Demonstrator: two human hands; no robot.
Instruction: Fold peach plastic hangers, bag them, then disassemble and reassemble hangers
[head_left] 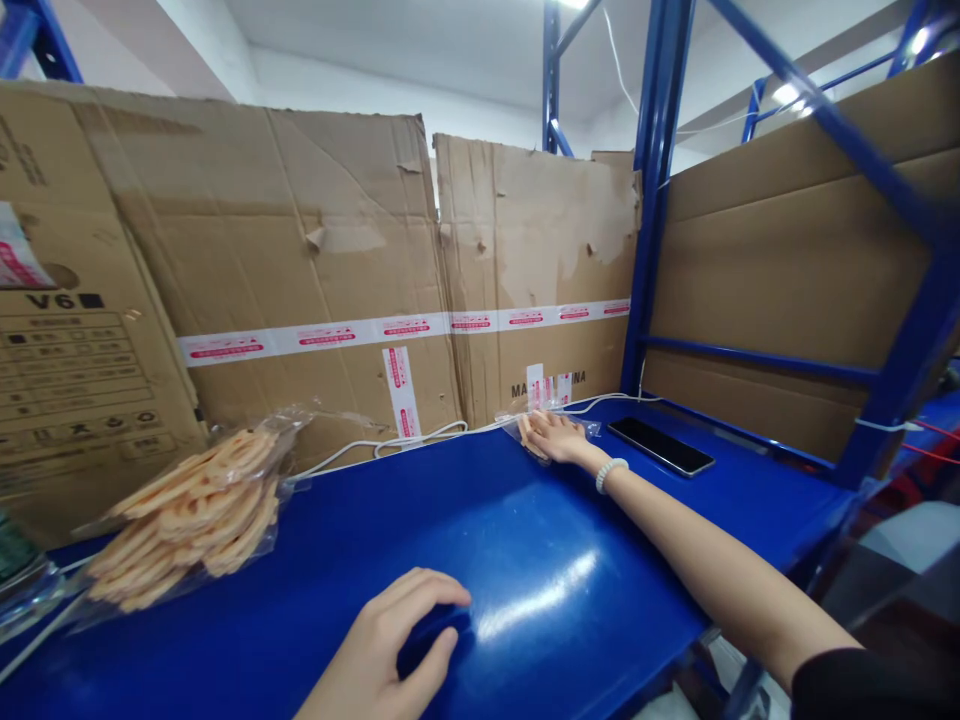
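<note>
My right hand reaches far across the blue shelf surface and lies flat, fingers stretched, on a small clear plastic bag at the foot of the cardboard wall. A white bead bracelet circles that wrist. My left hand rests near the front edge, fingers loosely curled on the bare blue surface, holding nothing. A clear bag of pale orange ring-shaped pieces lies at the left, apart from both hands.
A black phone lies flat just right of my right hand. White cables run along the back. Flattened cardboard boxes line the back and right sides. Blue rack posts stand at the right.
</note>
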